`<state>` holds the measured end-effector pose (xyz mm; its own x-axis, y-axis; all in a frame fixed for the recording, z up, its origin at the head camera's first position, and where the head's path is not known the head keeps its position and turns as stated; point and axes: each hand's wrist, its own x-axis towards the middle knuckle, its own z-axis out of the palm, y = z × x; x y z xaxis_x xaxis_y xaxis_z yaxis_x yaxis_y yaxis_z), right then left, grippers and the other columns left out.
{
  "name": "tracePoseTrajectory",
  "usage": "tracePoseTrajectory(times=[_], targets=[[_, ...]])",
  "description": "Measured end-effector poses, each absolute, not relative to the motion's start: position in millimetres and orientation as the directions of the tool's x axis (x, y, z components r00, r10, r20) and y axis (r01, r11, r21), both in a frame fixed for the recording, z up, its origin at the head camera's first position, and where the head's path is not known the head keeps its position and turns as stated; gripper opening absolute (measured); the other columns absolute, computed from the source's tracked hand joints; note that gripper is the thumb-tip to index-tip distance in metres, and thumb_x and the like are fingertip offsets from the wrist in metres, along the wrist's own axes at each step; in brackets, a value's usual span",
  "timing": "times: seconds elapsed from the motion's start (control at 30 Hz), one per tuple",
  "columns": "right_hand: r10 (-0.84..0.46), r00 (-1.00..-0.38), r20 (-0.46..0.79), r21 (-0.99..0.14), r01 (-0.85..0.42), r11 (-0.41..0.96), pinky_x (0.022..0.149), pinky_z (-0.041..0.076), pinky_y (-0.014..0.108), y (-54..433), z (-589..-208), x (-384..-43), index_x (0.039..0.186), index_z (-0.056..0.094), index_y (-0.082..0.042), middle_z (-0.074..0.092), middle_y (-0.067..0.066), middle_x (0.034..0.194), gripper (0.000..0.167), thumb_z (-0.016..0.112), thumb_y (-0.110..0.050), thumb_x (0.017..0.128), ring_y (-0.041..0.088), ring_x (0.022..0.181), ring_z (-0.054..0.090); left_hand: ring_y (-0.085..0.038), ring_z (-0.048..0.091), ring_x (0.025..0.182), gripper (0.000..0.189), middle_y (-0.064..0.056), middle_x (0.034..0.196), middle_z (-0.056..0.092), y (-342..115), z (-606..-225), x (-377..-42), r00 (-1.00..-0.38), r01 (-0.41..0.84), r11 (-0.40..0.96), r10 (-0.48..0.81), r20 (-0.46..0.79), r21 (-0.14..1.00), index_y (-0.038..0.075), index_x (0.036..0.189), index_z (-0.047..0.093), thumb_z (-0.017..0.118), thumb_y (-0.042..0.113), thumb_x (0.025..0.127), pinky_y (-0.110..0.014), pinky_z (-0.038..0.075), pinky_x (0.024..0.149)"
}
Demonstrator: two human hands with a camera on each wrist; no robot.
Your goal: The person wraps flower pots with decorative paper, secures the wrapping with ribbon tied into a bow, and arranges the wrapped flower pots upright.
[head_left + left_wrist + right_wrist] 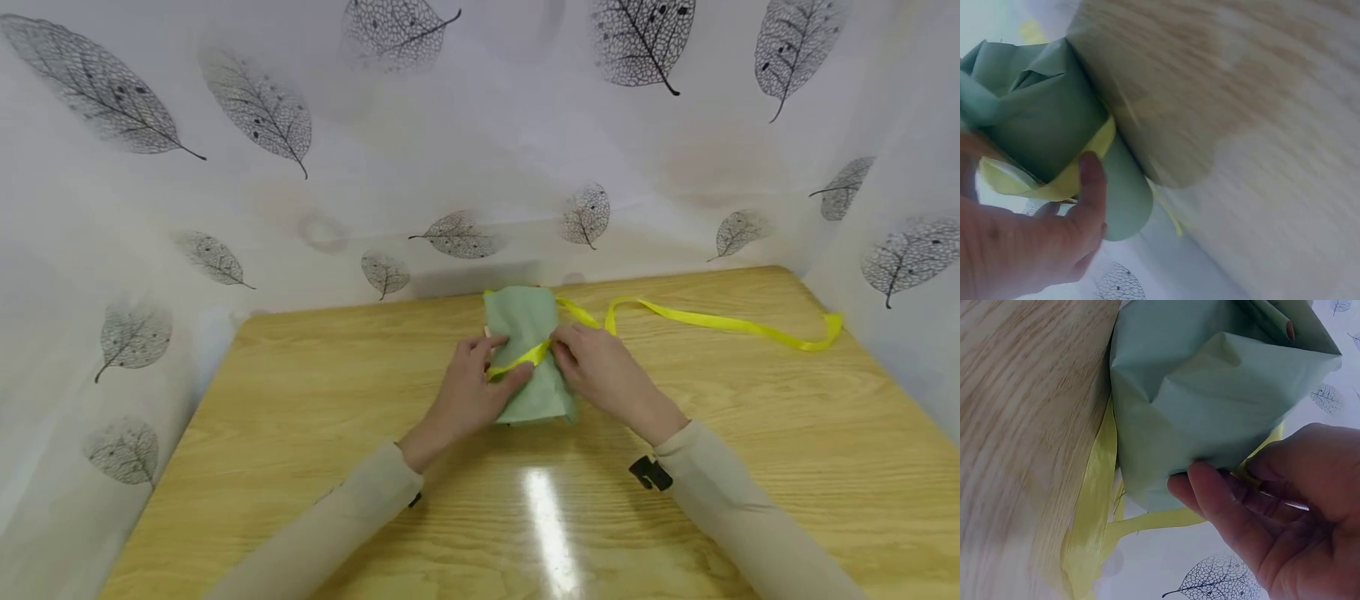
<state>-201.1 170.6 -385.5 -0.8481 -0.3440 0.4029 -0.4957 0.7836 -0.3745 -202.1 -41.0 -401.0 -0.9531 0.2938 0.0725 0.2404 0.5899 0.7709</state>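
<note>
A bundle wrapped in folded pale green paper point(528, 400) lies on the table, with a yellow ribbon point(520, 364) running slantwise across it. My left hand point(471, 387) holds the bundle's left side, its thumb on the ribbon. In the left wrist view, the ribbon point(1063, 184) loops round the paper point(1054, 119), and a digit of the left hand point(1035, 244) presses on it. At the bundle's right edge, my right hand point(603, 371) pinches the ribbon between thumb and fingers. The right wrist view shows this hand point(1272, 512) against the paper point(1179, 425); its fingertips are partly hidden.
A long loose end of ribbon point(720, 322) trails over the wood-grain table point(315, 400) to the right. Behind the table hangs a white sheet point(487, 167) printed with dark leaves. A black clip point(650, 473) is by the right sleeve.
</note>
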Motion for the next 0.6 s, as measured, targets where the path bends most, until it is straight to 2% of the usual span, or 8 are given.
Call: tracePoseTrajectory(times=[0.1, 0.2, 0.27, 0.4, 0.5, 0.6], targets=[[-0.331, -0.868, 0.371, -0.413, -0.473, 0.778, 0.053, 0.046, 0.025, 170.7, -385.8, -200.9, 0.096, 0.068, -0.002, 0.066, 0.006, 0.077, 0.013, 0.056, -0.006, 0.099, 0.011, 0.061, 0.052, -0.037, 0.051, 0.131, 0.071, -0.021, 0.148, 0.039, -41.0, -402.2, -198.9, -0.958, 0.224, 0.611, 0.279, 0.059, 0.759, 0.011, 0.145, 0.048, 0.070, 0.055, 0.093, -0.053, 0.046, 0.109], [-0.300, -0.897, 0.325, -0.482, -0.430, 0.764, 0.048, 0.043, 0.023, 175.8, -385.0, -201.2, 0.097, 0.066, -0.002, 0.063, 0.005, 0.073, 0.015, 0.052, -0.007, 0.100, 0.010, 0.055, 0.049, -0.038, 0.052, 0.130, 0.066, -0.020, 0.147, 0.035, -38.8, -403.6, -195.9, -0.955, 0.258, 0.620, 0.282, 0.096, 0.741, 0.012, 0.140, 0.045, 0.069, 0.053, 0.094, -0.052, 0.047, 0.110], [-0.279, -0.922, 0.268, -0.552, -0.385, 0.739, 0.048, 0.045, 0.024, 179.5, -384.7, -201.6, 0.099, 0.064, -0.003, 0.064, 0.007, 0.074, 0.018, 0.048, -0.009, 0.103, 0.010, 0.055, 0.054, -0.039, 0.055, 0.126, 0.063, -0.021, 0.148, 0.032, -37.9, -403.7, -192.8, -0.945, 0.302, 0.625, 0.294, 0.142, 0.720, 0.011, 0.139, 0.043, 0.067, 0.051, 0.096, -0.051, 0.049, 0.108], [-0.257, -0.956, 0.144, -0.707, -0.281, 0.649, 0.057, 0.060, 0.030, 186.5, -384.7, -202.0, 0.108, 0.059, 0.001, 0.071, 0.016, 0.090, 0.025, 0.039, -0.013, 0.108, 0.023, 0.073, 0.073, -0.040, 0.051, 0.128, 0.059, -0.021, 0.149, 0.029, -36.7, -400.9, -186.8, -0.920, 0.391, 0.647, 0.305, 0.248, 0.654, 0.009, 0.135, 0.046, 0.067, 0.049, 0.098, -0.051, 0.053, 0.101], [-0.256, -0.964, 0.074, -0.790, -0.214, 0.575, 0.065, 0.064, 0.036, 191.1, -385.5, -203.1, 0.114, 0.055, 0.005, 0.072, 0.023, 0.102, 0.030, 0.034, -0.016, 0.109, 0.032, 0.090, 0.077, -0.042, 0.048, 0.128, 0.053, -0.022, 0.148, 0.033, -36.1, -399.9, -184.2, -0.897, 0.438, 0.702, 0.305, 0.320, 0.562, 0.010, 0.128, 0.053, 0.066, 0.051, 0.097, -0.053, 0.053, 0.099], [-0.259, -0.965, 0.034, -0.835, -0.170, 0.524, 0.068, 0.064, 0.039, 195.1, -385.8, -205.0, 0.115, 0.051, 0.007, 0.072, 0.026, 0.104, 0.031, 0.032, -0.017, 0.110, 0.034, 0.093, 0.076, -0.038, 0.050, 0.125, 0.046, -0.019, 0.143, 0.043, -36.3, -401.9, -183.8, -0.859, 0.496, 0.729, 0.330, 0.392, 0.473, 0.010, 0.121, 0.059, 0.065, 0.049, 0.098, -0.050, 0.052, 0.099]])
